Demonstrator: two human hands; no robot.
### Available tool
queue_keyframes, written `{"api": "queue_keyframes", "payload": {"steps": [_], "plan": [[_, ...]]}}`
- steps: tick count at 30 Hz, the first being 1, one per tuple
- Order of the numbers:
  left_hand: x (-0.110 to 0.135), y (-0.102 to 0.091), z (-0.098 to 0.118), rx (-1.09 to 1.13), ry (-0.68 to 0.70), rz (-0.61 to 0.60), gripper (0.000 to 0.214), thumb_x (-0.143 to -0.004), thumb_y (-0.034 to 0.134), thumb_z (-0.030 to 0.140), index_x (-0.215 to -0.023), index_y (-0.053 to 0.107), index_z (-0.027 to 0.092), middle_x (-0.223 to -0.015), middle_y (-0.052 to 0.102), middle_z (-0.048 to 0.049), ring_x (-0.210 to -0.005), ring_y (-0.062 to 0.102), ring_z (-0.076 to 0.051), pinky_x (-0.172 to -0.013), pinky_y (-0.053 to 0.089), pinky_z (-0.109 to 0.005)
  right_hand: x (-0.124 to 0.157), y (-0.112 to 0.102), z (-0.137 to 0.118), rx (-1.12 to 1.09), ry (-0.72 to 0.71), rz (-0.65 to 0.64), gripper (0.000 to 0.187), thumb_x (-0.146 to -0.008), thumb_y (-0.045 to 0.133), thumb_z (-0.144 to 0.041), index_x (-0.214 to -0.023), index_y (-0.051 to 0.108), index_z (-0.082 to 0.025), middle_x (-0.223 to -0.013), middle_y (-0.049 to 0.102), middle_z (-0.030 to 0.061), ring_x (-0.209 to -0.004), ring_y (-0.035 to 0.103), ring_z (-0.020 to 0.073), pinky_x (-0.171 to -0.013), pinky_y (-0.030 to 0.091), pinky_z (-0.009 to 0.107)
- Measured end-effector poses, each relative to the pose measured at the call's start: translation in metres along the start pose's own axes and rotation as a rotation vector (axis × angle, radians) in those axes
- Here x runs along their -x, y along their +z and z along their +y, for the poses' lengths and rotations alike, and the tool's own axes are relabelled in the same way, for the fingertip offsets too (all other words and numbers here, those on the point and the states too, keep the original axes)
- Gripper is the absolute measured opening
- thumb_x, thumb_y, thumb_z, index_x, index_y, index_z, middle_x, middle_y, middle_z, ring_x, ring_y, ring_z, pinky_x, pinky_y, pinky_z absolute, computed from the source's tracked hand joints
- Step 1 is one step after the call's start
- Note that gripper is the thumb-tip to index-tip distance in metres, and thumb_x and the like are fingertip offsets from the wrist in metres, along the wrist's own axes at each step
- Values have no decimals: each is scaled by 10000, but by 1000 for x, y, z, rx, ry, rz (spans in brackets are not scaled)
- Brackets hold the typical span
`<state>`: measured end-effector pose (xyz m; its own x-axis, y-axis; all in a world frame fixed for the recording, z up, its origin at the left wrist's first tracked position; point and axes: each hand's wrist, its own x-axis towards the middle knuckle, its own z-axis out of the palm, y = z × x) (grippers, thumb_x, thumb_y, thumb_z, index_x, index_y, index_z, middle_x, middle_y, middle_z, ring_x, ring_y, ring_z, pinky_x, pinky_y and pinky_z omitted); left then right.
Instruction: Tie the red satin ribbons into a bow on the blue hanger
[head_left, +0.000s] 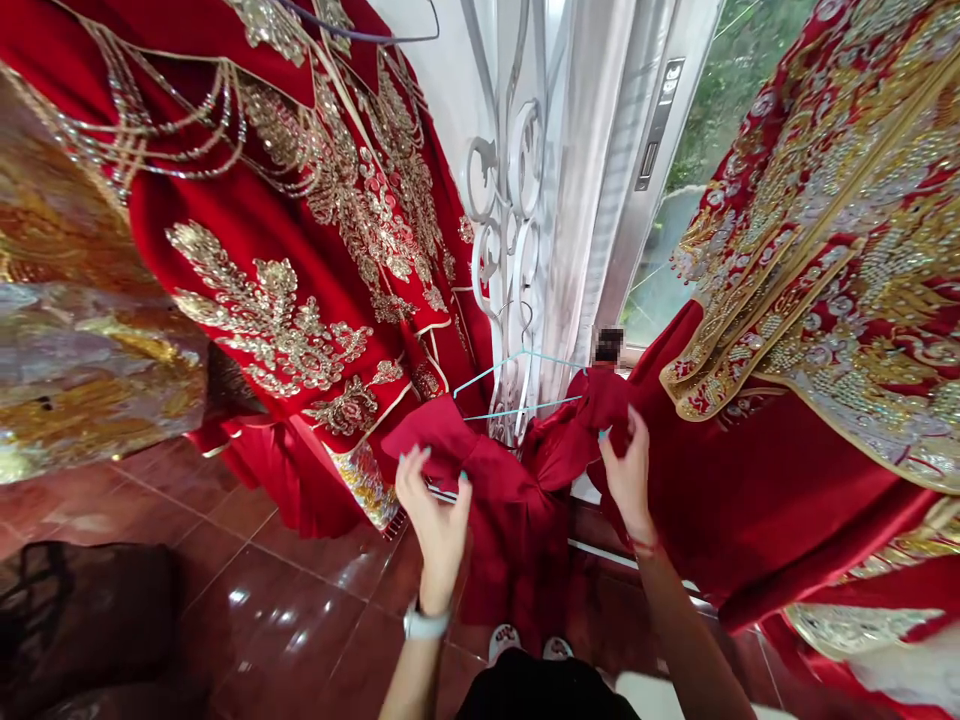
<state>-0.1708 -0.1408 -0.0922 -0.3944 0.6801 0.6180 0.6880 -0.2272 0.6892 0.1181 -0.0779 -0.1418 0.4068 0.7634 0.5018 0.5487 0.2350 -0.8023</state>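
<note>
My left hand grips the left side of a plain red garment that hangs down in front of me. My right hand pinches the garment's right side. A light blue wire hanger sits at the top of the garment, its hook up against a white scrolled metal grille. Both hands are closed on the red cloth, just below the hanger's ends.
A red robe with gold embroidery hangs at the left, another embroidered red robe at the right. A gold brocade cloth fills the far left. Glossy red floor tiles lie below, with a dark bag at the lower left.
</note>
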Motion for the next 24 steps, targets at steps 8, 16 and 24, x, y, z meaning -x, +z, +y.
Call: {"api": "queue_keyframes", "payload": {"steps": [8,16,24], "plan": [[-97,41,16,-310,55,-128,376,-898,557,280,-1251,600,158,-1425,587,-193,-1441,416,-410,-1193,298,-632,-91,30,-55,312,-137,0,362,-949,490,-318,-1257,618,-178,-1337,615,218,-1250,564,346,-1074,433,555],[-93,35,7,-339,127,-149,374,-918,502,219,-1271,605,154,-1406,615,-185,-1380,496,-378,-1167,370,-566,-97,-4,-55,382,-204,-156,385,-940,465,-223,-1268,661,-170,-1292,691,185,-1138,653,343,-983,496,500],[-89,32,8,-343,122,-162,395,-926,508,238,-1299,596,143,-1395,615,-195,-1384,489,-371,-1181,352,-554,-97,-9,-60,370,-219,-193,386,-888,585,-294,-1245,668,-171,-1194,729,159,-1060,677,331,-923,519,462]]}}
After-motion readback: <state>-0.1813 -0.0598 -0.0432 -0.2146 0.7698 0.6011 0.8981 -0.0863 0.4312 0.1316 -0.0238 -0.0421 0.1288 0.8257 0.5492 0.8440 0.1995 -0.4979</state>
